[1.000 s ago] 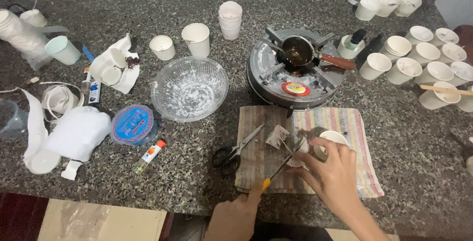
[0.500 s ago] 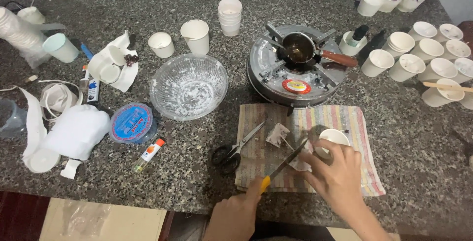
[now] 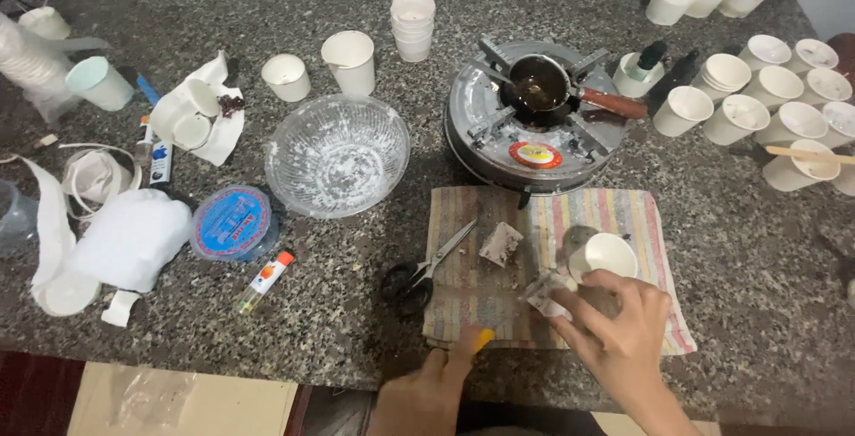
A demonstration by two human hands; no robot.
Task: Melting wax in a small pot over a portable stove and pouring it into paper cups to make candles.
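Speckled granite desk (image 3: 766, 249), seen from above. Round metal stove (image 3: 532, 120) at centre back, carrying a small dark pot (image 3: 537, 89) with a brown handle. Clear glass bowl (image 3: 338, 154), white residue inside, left of the stove. Striped cloth (image 3: 623, 213) spread in front of the stove, nearest the desk edge. White paper cups (image 3: 757, 102) grouped at far right. Black-handled scissors (image 3: 427, 268) lying across the cloth's left edge. Single white cup (image 3: 608, 253) on the cloth, just beside the right hand (image 3: 623, 329). Pale wax chunk (image 3: 501, 243) resting on the cloth between scissors and cup.

Left hand (image 3: 426, 391) clenched on the yellow-handled knife (image 3: 483, 339); only the yellow handle end visible, blade no longer showing, whereas half a second earlier raised diagonally across the cloth. Right hand grasping a small whitish wax piece (image 3: 543, 293) at the fingertips, pulled slightly nearer the desk edge than before. Cup, chunk and scissors unmoved since the earlier frame.
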